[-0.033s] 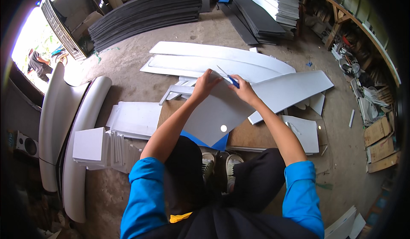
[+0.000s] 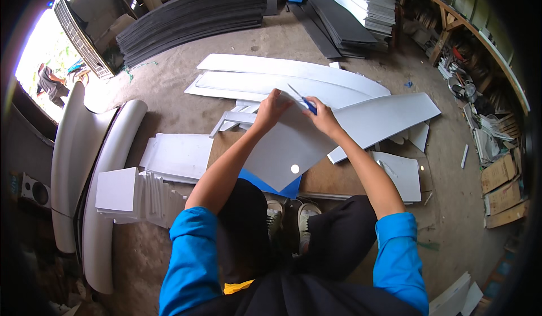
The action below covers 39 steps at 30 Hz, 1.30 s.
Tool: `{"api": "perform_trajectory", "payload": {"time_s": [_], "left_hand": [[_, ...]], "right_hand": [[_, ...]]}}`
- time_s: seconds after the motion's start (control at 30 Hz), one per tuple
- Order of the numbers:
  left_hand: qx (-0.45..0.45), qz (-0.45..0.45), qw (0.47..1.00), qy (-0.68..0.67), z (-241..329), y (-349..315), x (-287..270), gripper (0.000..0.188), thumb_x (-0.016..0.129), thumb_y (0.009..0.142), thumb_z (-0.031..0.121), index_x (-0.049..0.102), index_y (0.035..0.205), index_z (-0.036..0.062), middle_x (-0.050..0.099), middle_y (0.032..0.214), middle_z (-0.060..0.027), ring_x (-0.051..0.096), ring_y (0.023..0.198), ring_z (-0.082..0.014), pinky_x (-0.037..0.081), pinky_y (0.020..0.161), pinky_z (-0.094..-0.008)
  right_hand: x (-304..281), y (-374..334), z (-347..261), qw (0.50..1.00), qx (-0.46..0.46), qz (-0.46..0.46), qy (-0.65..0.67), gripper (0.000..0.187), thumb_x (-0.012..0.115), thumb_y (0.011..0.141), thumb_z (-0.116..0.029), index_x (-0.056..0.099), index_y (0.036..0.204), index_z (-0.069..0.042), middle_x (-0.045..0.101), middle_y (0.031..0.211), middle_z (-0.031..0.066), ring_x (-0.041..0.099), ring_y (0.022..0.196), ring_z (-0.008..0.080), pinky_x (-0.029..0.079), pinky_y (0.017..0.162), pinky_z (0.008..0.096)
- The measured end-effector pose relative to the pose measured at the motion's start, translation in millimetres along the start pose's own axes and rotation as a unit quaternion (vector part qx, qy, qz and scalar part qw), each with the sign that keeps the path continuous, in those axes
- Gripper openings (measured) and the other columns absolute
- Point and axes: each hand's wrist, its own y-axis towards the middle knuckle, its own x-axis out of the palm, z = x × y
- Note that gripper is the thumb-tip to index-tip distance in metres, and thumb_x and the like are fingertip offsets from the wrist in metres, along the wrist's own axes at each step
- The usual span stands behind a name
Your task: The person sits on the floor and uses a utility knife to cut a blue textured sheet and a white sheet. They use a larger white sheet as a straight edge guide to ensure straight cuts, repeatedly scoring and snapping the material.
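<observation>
A pale grey-white sheet (image 2: 288, 141), probably foam, slants up in front of my knees. Its far corner is pinched in the fingers of my left hand (image 2: 271, 110). My right hand (image 2: 322, 118) is closed around the blue handle of a knife (image 2: 309, 107), whose thin blade points up and left just past that corner. Whether the blade touches the sheet I cannot tell. A bright round spot shows near the sheet's lower part. Beneath it lie a blue piece (image 2: 291, 189) and a brown board (image 2: 333, 178).
Long white panels (image 2: 293, 76) lie beyond my hands, with another white panel (image 2: 389, 121) to the right. At left stand stacked white blocks (image 2: 117, 191) and rolled white sheeting (image 2: 107, 203). Dark sheets (image 2: 192, 22) are piled far back. A person (image 2: 52, 84) is at the far left doorway.
</observation>
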Motion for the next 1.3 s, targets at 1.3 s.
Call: {"api": "perform_trajectory", "payload": {"time_s": [1.3], "left_hand": [[-0.308, 0.332, 0.876, 0.166, -185.8, -186.0, -216.4, 0.033, 0.056, 0.087, 0.031, 0.048, 0.103, 0.0025, 0.050, 0.058, 0.0021, 0.039, 0.047, -0.0026, 0.028, 0.043, -0.0152]], "right_hand": [[78.1, -57.4, 186.7, 0.808, 0.421, 0.170, 0.375, 0.032, 0.059, 0.084, -0.016, 0.047, 0.108, 0.001, 0.055, 0.095, 0.0072, 0.055, 0.087, 0.0163, 0.045, 0.076, 0.0301]]}}
